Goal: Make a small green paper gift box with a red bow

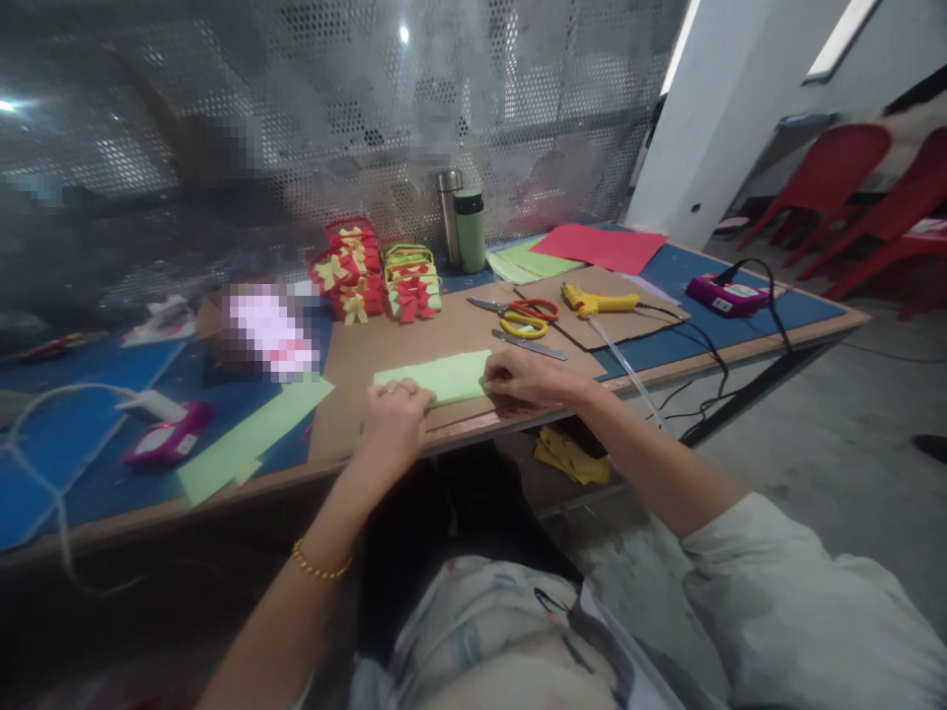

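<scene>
A strip of light green paper (455, 377) lies on the brown cardboard at the table's front edge, seemingly folded. My left hand (400, 406) grips its left end with the fingers curled in. At the other end, my right hand (522, 377) pinches the paper's right edge between thumb and fingers. Just beyond my right hand are a metal blade (529, 344) and scissors (525, 314) with orange and yellow handles. A yellow glue gun (599, 300) with a clear glue stick rests on a smaller cardboard piece to the right.
Small red baskets (353, 276) and green baskets (411, 281) with bows stand at the back, beside a green flask (470, 232) and a steel flask (447, 212). Red paper (599, 247) lies back right. Purple power sockets (729, 294) trail cables. Green paper strips (255, 439) lie left.
</scene>
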### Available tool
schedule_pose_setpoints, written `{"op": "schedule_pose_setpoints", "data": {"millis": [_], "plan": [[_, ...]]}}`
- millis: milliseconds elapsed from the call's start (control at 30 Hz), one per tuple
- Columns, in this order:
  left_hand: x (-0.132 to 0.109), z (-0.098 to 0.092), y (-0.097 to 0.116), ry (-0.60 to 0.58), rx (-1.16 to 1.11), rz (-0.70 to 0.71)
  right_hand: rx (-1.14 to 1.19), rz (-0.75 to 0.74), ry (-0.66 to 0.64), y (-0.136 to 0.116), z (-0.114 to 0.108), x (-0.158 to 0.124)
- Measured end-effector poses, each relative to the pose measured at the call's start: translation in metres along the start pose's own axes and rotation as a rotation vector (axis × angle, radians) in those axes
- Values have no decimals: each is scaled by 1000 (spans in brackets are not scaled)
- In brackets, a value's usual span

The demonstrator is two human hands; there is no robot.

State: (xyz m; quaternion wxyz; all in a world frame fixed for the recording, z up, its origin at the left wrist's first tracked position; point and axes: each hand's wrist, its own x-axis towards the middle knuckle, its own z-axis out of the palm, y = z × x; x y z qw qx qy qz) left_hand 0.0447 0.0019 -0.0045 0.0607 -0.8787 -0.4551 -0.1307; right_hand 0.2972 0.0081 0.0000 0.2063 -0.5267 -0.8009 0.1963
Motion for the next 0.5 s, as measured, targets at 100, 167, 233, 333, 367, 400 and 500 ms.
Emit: {"op": "schedule_pose_setpoints", "data": {"millis": [100,167,233,333,367,400,500], "plan": [[-1,8,1,32,-210,22,38,-28,16,-1,1,-5],[0,10,2,52,-330,-2,57,-33,4,-1,1,-7],[3,10,4,58,-382,-59,41,-21,1,-2,0,-7],[11,8,8,13,-360,-148,-21,4,15,-4,0,-6],[13,8,10,-9,-337,-171,-31,8,21,-5,0,-5],[15,7,11,-27,-320,-192,-33,9,27,-5,1,-6],[18,8,14,-74,-262,-238,7,-7,49,-8,3,-8]]}}
